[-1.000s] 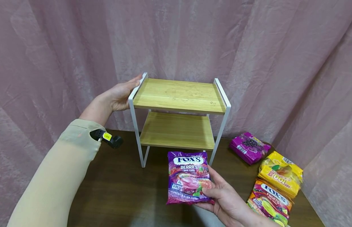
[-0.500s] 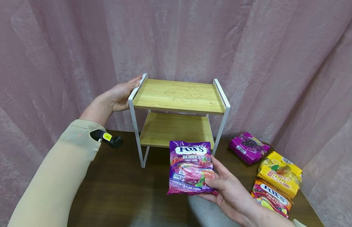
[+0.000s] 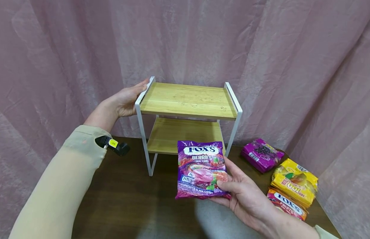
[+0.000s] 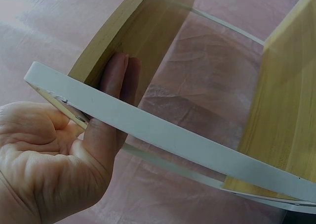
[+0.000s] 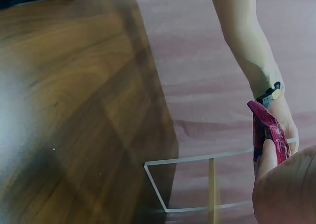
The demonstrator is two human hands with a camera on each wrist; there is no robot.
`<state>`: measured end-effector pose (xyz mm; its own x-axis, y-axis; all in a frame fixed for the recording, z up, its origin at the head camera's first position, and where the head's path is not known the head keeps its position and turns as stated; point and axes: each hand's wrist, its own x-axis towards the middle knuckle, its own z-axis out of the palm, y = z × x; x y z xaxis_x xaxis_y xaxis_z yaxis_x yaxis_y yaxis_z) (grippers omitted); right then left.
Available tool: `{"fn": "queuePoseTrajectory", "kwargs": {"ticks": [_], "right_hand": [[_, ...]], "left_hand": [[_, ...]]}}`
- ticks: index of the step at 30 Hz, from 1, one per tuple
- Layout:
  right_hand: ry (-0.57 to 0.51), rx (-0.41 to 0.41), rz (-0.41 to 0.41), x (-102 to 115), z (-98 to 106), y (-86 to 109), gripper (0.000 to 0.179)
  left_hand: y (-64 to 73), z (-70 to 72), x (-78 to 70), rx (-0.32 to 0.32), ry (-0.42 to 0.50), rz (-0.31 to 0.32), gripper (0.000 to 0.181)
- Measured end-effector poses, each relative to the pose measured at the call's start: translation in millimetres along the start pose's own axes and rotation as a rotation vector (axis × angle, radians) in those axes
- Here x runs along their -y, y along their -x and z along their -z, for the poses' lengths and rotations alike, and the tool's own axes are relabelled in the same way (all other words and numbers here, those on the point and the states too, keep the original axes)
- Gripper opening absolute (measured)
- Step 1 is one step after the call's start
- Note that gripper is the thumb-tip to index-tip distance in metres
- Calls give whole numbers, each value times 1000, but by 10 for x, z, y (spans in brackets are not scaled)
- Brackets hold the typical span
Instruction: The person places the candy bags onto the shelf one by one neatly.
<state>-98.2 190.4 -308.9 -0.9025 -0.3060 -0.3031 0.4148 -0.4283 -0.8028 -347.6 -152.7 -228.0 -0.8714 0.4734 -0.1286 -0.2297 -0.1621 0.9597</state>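
My right hand (image 3: 247, 196) pinches the right edge of a purple bag of Fox's Berries candy (image 3: 201, 169), thumb on its front. Held upright, the bag covers part of the lower board (image 3: 173, 132) of a two-tier shelf from the head view. At the shelf's left end, my left hand (image 3: 126, 101) grips the white side frame (image 4: 148, 125); its fingertips come up against the underside of the top board (image 4: 143, 51) in the left wrist view. Both boards carry nothing. The right wrist view shows the candy bag (image 5: 271, 125) edge-on above my thumb.
On the dark wooden table (image 3: 119, 199), a purple grape-picture packet (image 3: 261, 155), a yellow packet (image 3: 295, 182) and a Fox's Fruits bag (image 3: 287, 205) lie at the right. A pink curtain (image 3: 185, 39) hangs close behind the shelf.
My right hand has raised the candy bag and brought it farther forward, toward the lower board. The left hand and the shelf have stayed put.
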Motion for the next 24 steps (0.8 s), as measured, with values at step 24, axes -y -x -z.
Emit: {"fn": "queuePoseTrajectory", "kwargs": {"ticks": [24], "right_hand": [[46, -4, 96, 319, -255, 148, 79]], "left_hand": [[12, 11, -7, -7, -5, 1, 58]]}}
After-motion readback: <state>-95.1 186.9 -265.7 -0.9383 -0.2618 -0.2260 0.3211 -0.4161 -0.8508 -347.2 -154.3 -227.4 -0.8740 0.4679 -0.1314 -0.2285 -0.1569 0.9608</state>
